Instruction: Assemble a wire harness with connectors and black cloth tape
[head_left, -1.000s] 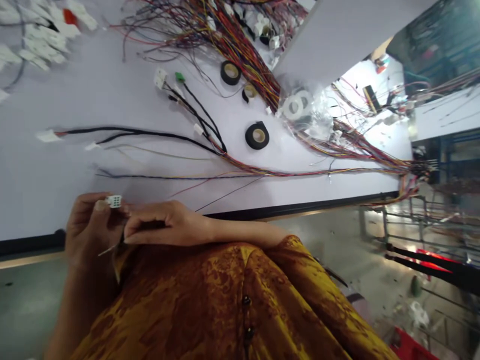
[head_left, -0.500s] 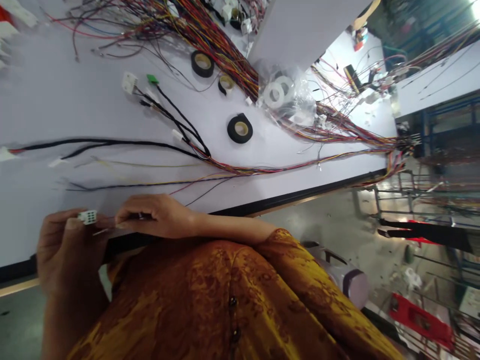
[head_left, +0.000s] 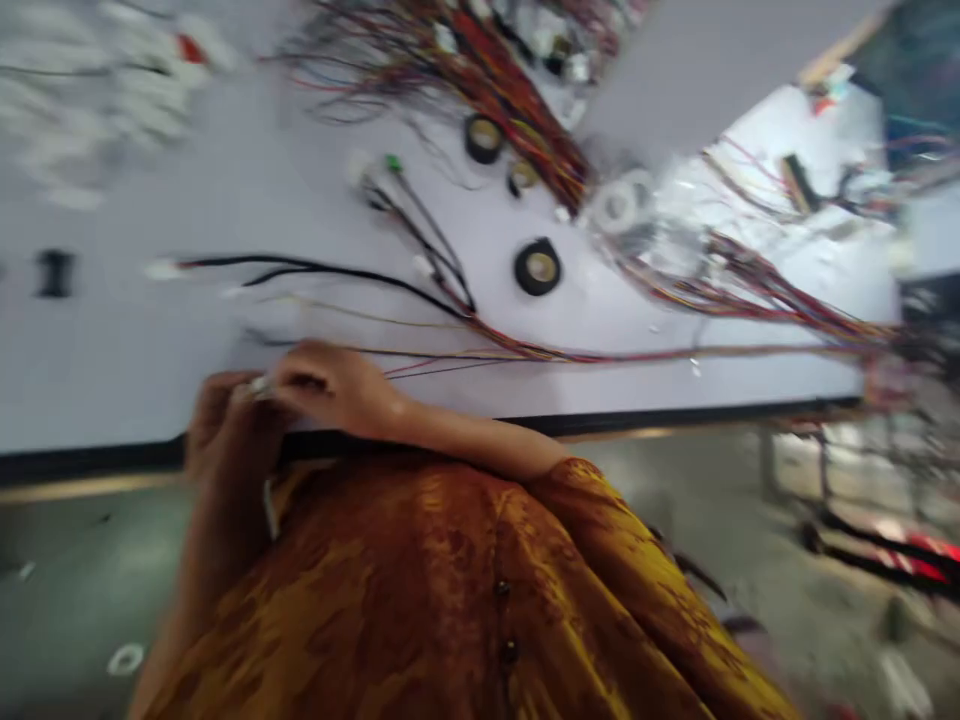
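The picture is smeared by motion. My left hand is closed at the front edge of the white table, with a small white connector showing dimly at its fingertips. My right hand lies over it with its fingers pinched together right at the connector; what they pinch is hidden. Thin loose wires run from just beyond my hands to the right. My orange patterned sleeve and dress fill the lower middle.
A black-sheathed wire harness with white and green plugs lies across the table. Black tape rolls and a thick bundle of coloured wires sit further back. The table's black edge borders a grey floor at right.
The camera has swung, blurring the view. My hands have come together and moved up to the table edge; the connector, held clear to the left before, is now half covered by my right hand.
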